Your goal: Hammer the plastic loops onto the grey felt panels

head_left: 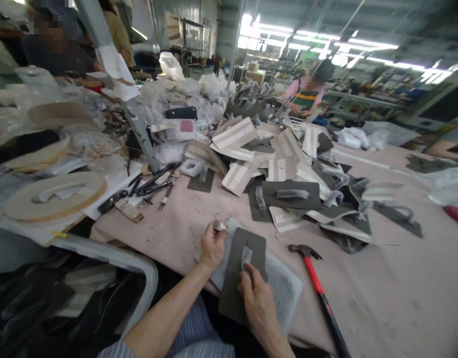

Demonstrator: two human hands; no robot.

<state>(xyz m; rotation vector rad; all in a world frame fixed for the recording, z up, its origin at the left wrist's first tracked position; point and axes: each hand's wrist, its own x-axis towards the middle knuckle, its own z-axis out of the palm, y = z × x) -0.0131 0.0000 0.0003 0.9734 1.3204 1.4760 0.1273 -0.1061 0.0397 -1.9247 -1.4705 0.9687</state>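
Note:
A dark grey card lies on a white foam pad at the table's near edge. My right hand rests on the card, its fingers pinched on a small clear strip at the card's middle. My left hand is closed at the card's upper left corner, holding a small pale object I cannot make out.
A red-handled hammer lies just right of the pad. A heap of grey and white cards covers the table's middle. Pliers and small tools lie to the left, beside cork rings. Other people work at the far side.

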